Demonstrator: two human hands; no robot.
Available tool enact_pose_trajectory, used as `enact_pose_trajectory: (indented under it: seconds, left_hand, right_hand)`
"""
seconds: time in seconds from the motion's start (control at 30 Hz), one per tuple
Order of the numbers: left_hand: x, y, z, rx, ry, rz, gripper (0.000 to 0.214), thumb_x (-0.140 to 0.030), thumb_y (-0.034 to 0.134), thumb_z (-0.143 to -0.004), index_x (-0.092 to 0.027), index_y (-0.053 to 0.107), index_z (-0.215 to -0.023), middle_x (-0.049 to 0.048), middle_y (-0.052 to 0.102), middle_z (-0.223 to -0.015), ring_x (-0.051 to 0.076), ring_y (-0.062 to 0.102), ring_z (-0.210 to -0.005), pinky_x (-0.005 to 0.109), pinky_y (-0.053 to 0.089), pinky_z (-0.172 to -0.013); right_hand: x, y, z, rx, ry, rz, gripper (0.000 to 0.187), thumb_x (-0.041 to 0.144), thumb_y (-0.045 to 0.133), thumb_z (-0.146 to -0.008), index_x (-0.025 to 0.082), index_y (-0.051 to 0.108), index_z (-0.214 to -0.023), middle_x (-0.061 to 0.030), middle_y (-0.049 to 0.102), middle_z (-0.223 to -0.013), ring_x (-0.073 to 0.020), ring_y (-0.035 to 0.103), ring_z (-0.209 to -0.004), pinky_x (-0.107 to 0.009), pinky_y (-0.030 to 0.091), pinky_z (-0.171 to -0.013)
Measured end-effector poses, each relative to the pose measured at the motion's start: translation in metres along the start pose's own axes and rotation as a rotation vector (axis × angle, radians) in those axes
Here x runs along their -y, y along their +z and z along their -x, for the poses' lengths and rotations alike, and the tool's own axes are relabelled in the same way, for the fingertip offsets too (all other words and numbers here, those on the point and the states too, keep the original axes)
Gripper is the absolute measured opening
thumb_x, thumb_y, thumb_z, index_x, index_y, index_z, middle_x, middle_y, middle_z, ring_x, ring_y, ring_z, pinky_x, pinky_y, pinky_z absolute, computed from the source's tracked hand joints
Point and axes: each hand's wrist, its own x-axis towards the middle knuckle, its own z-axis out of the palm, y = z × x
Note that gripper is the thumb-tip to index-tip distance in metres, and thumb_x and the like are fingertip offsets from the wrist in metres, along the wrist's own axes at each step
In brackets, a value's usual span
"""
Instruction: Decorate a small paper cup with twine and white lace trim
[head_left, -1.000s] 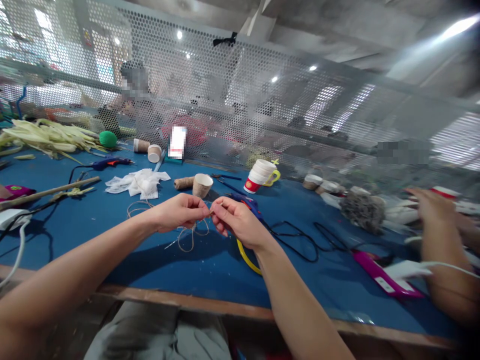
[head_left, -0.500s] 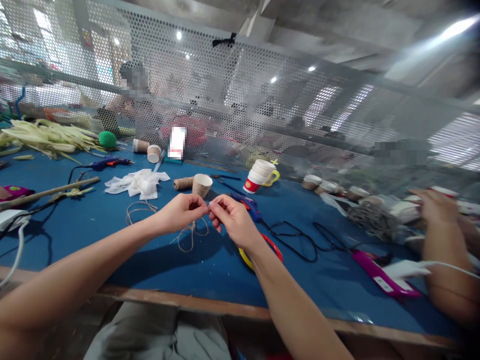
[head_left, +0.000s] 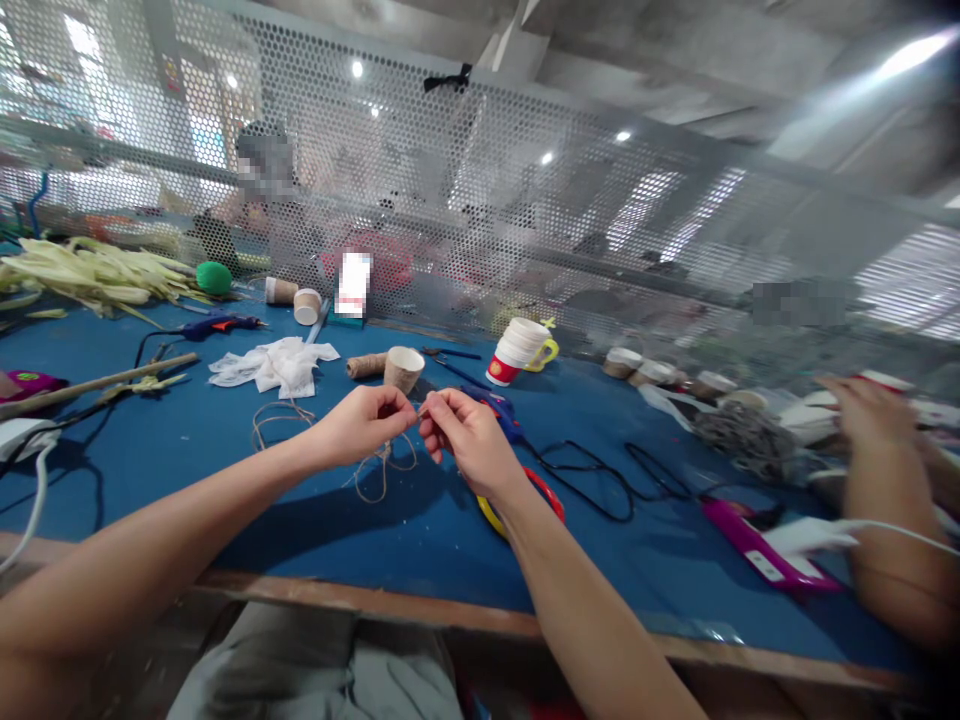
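My left hand (head_left: 364, 423) and my right hand (head_left: 463, 432) meet over the blue table (head_left: 225, 500), both pinched on a thin piece of jute twine (head_left: 379, 470). The twine hangs in loops from my fingers down to the table top. Just beyond my hands stands a paper cup (head_left: 403, 369) with a twine spool (head_left: 366, 366) lying beside it. Scissors with yellow and red handles (head_left: 525, 500) lie under my right wrist.
A white cloth (head_left: 274, 365), a blue glue gun (head_left: 217, 324), a stick (head_left: 97, 382), a stack of cups (head_left: 520, 351) and black cables (head_left: 600, 475) lie around. Another person's arm (head_left: 877, 480) works at the right. A perforated metal screen (head_left: 480, 200) backs the table.
My hands have drawn slightly closer to each other and shifted a little along the twine. The other person's hand at the right moved slightly.
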Motion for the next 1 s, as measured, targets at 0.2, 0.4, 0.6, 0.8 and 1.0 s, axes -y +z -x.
enact_pose_trajectory:
  seconds: [0.2, 0.4, 0.6, 0.8, 1.0]
  left_hand:
    - [0.001, -0.001, -0.001, 0.04, -0.062, 0.056, 0.021, -0.031, 0.048, -0.076, -0.012, 0.05, -0.067, -0.0063, 0.037, -0.049, 0.005, 0.028, -0.045, 0.019, 0.02, -0.042]
    - [-0.005, -0.008, 0.002, 0.181, -0.138, 0.281, 0.02, -0.032, 0.05, -0.076, -0.013, 0.047, -0.068, -0.0077, 0.036, -0.05, 0.003, 0.028, -0.042, 0.018, 0.021, -0.041]
    - [-0.012, -0.01, 0.005, 0.183, -0.13, 0.191, 0.018, -0.029, 0.051, -0.076, -0.013, 0.048, -0.067, -0.0068, 0.039, -0.052, 0.003, 0.029, -0.043, 0.018, 0.023, -0.041]
    - [-0.01, -0.007, 0.004, 0.206, -0.127, 0.235, 0.019, -0.03, 0.05, -0.076, -0.013, 0.047, -0.067, -0.0054, 0.041, -0.055, 0.003, 0.031, -0.045, 0.017, 0.024, -0.041]
    - [-0.005, -0.006, 0.002, 0.15, -0.109, 0.124, 0.018, -0.029, 0.047, -0.078, -0.014, 0.046, -0.069, -0.0063, 0.038, -0.053, 0.004, 0.03, -0.044, 0.018, 0.022, -0.041]
  right_hand:
    - [0.003, 0.0, 0.002, 0.039, 0.015, 0.079, 0.026, 0.04, 0.058, -0.073, 0.017, 0.048, -0.069, 0.0048, 0.05, -0.055, -0.005, 0.046, -0.042, -0.017, 0.036, -0.036]
    - [0.009, -0.005, 0.004, 0.129, 0.026, 0.018, 0.025, 0.039, 0.059, -0.073, 0.017, 0.048, -0.071, 0.0048, 0.05, -0.057, -0.0048, 0.046, -0.044, -0.017, 0.036, -0.038]
    - [0.01, -0.008, 0.005, 0.195, 0.031, 0.01, 0.024, 0.038, 0.057, -0.075, 0.017, 0.047, -0.072, 0.0047, 0.049, -0.058, -0.0049, 0.045, -0.045, -0.017, 0.035, -0.038]
    - [0.011, -0.01, 0.005, 0.232, 0.018, 0.052, 0.023, 0.038, 0.056, -0.076, 0.017, 0.047, -0.075, 0.0045, 0.049, -0.06, -0.0052, 0.046, -0.047, -0.018, 0.037, -0.04]
    - [0.011, -0.006, 0.004, 0.16, 0.038, 0.136, 0.029, 0.043, 0.056, -0.074, 0.017, 0.046, -0.071, 0.0045, 0.048, -0.057, -0.0055, 0.045, -0.046, -0.018, 0.036, -0.039]
